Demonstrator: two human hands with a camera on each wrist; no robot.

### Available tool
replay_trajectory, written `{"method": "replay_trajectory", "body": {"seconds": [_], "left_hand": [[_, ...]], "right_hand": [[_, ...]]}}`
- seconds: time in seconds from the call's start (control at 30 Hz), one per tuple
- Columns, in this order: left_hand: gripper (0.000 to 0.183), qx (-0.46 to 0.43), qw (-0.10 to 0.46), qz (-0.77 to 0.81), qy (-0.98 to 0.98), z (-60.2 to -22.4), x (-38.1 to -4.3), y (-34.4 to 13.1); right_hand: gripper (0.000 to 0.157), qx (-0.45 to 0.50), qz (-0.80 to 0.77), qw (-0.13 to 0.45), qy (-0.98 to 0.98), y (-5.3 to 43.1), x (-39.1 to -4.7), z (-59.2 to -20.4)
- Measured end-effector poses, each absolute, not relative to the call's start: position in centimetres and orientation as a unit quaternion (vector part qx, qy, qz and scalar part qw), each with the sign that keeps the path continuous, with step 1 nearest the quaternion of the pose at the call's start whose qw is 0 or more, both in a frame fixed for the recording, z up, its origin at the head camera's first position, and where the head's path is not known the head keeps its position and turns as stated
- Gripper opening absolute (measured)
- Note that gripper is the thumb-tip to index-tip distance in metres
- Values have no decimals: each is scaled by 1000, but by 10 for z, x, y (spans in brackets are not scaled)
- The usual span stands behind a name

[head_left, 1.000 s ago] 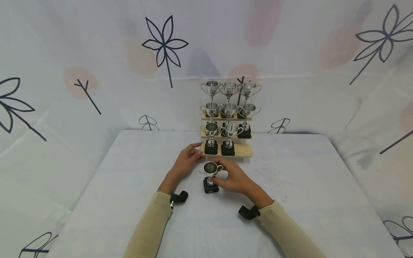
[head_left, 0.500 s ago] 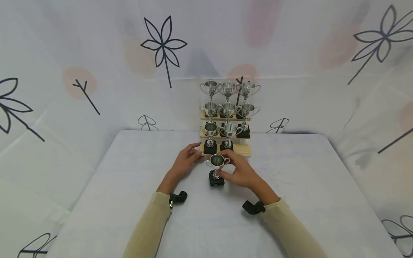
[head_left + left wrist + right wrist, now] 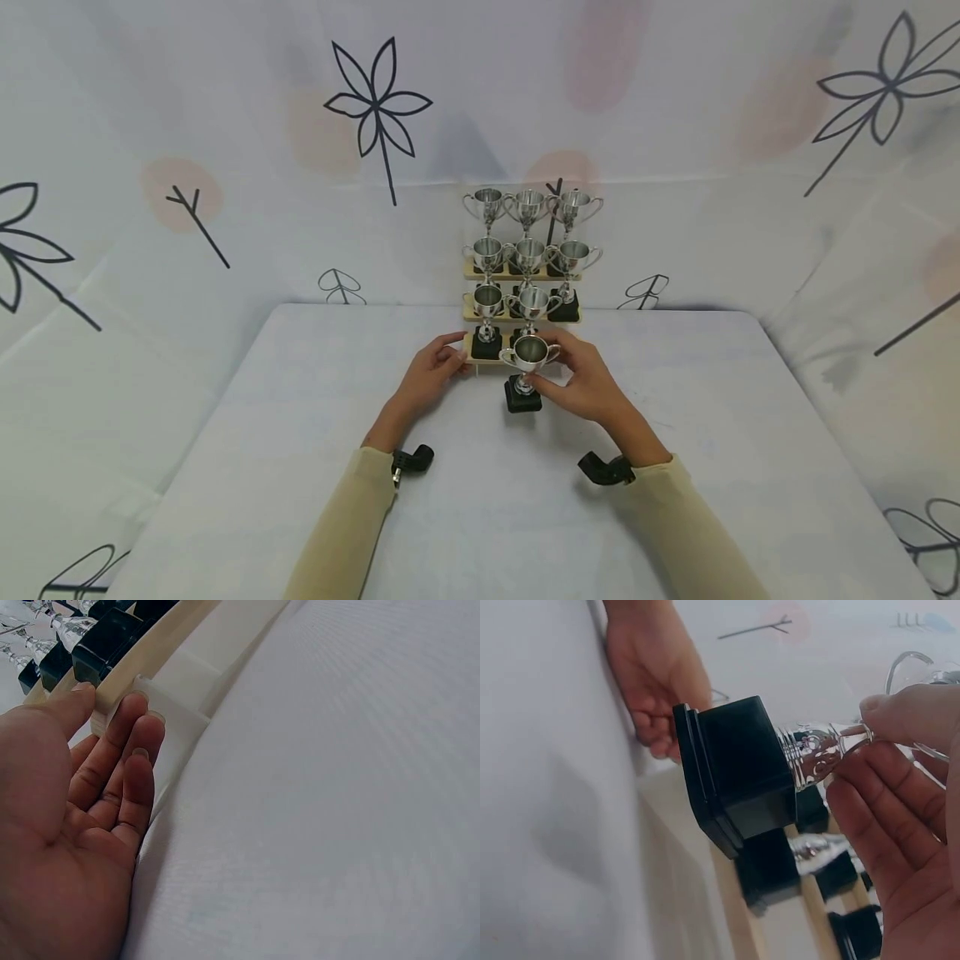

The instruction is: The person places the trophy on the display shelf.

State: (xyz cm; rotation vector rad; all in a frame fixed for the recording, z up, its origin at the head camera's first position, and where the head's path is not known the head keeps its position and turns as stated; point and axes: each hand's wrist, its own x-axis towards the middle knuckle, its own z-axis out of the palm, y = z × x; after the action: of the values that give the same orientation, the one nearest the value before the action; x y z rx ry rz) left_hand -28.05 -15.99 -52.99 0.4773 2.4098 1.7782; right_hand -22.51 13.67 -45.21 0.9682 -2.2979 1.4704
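My right hand (image 3: pixel 592 382) pinches a small silver trophy cup (image 3: pixel 522 397) with two handles and a black square base by its stem. In the right wrist view the black base (image 3: pixel 746 769) is raised off the tablecloth, in front of the rack. My left hand (image 3: pixel 429 377) grips the left end of the tiered rack's front wooden board (image 3: pixel 474 362), thumb on top and fingers curled beneath, as the left wrist view shows. On that front tier stand a left trophy (image 3: pixel 487 342) and a middle trophy (image 3: pixel 533 303), its base hidden. The right hand covers the tier's right end.
Behind, the middle tier (image 3: pixel 471 308) and back tier (image 3: pixel 469 268) carry more upright silver trophies, close together with handles overlapping. A white cloth (image 3: pixel 480 517) covers the table. A patterned cloth backdrop (image 3: pixel 247 100) rises right behind the rack.
My right hand has carried the trophy rightward and up toward the rack, from left of centre to in front of the middle trophy. My left hand has stayed at the board's end.
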Motion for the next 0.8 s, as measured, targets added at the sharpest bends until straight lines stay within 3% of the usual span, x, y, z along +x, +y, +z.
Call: {"method": "replay_trajectory", "body": {"seconds": [0.2,0.8], "left_hand": [[44,156,55,580,798,-530,-281,-160],[45,155,48,582,797,-529,-280,-158]], "right_hand": [[65,323,509,143,-785,146,-226,-446],[60,268,536,186,-779,165,-232,-441]]}}
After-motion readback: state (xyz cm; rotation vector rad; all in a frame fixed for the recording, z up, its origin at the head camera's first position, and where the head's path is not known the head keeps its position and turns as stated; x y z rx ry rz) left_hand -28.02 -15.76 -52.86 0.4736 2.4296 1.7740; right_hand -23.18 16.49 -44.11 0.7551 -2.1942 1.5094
